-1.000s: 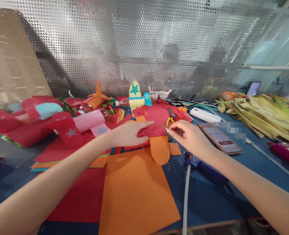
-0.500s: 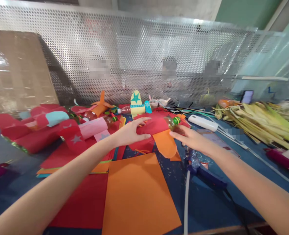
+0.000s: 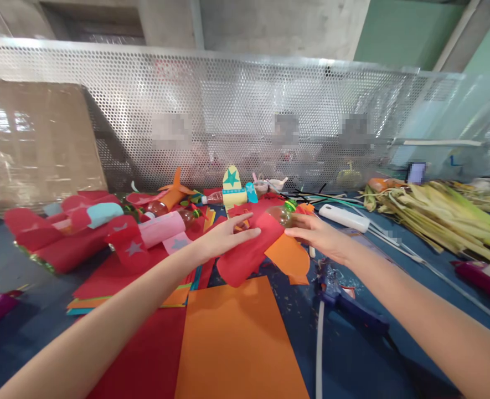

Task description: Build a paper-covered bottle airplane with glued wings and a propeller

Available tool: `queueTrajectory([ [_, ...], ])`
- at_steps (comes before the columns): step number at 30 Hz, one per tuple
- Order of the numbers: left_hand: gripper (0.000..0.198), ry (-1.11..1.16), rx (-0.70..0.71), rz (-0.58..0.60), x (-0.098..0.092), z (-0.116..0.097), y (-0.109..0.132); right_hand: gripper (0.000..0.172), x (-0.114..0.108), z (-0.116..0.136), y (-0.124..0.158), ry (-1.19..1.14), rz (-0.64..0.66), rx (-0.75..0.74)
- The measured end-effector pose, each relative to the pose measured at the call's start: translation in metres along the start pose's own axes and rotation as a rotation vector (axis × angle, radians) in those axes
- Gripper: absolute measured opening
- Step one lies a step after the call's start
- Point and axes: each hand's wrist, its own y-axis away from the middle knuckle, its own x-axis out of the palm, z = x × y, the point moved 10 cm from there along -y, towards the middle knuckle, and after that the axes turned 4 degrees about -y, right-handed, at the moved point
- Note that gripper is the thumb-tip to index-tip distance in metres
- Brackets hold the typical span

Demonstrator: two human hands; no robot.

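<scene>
Between my hands is a plastic bottle (image 3: 280, 216) with a green cap, wrapped in red sheet. A rounded orange fin (image 3: 289, 256) and a rounded red flap (image 3: 242, 257) stick out from it towards me. My left hand (image 3: 228, 238) grips the red-wrapped end, thumb in front; its fingers reach behind and are partly hidden. My right hand (image 3: 321, 238) holds the bottle near its neck, thumb against the top of the orange fin. In front lies an orange sheet (image 3: 240, 338), overlapping a red sheet (image 3: 145, 349).
A blue glue gun (image 3: 348, 305) lies to the right, near a white power strip (image 3: 344, 217). Dried husks (image 3: 439, 216) lie further right. Other decorated bottles (image 3: 165, 221) and red foam pieces (image 3: 57, 238) stand left. A perforated metal screen (image 3: 245, 105) rises behind.
The bottle has turned in my hands, so the red flap now hangs out in front beside the orange fin. The view has tilted up slightly.
</scene>
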Motion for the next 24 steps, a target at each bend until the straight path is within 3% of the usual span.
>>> queueTrajectory([
  [3, 0.076, 0.236, -0.032, 0.067, 0.003, 0.001, 0.0, 0.038, 0.006, 0.008, -0.006, -0.012, 0.008, -0.018],
  [7, 0.049, 0.474, 0.077, 0.114, 0.002, -0.009, -0.001, 0.037, 0.001, 0.014, -0.021, -0.018, -0.105, -0.053],
  [9, 0.044, 0.567, 0.082, 0.066, -0.006, -0.005, -0.004, 0.039, -0.008, 0.014, -0.029, -0.036, -0.198, -0.06],
  [13, 0.042, 0.764, 0.03, -0.132, -0.027, 0.01, -0.006, 0.07, -0.027, 0.002, -0.035, -0.079, -0.339, 0.01],
  [15, 0.043, 0.853, 0.018, -0.19, -0.032, 0.014, -0.006, 0.077, -0.023, -0.006, -0.03, -0.07, -0.307, 0.082],
  [19, 0.045, 0.959, 0.002, -0.205, -0.029, 0.016, -0.005, 0.069, 0.006, -0.018, -0.013, 0.04, -0.144, 0.162],
  [24, 0.044, 0.924, -0.072, -0.158, -0.021, 0.02, -0.006, 0.087, 0.012, -0.019, 0.0, 0.257, -0.128, 0.164],
])
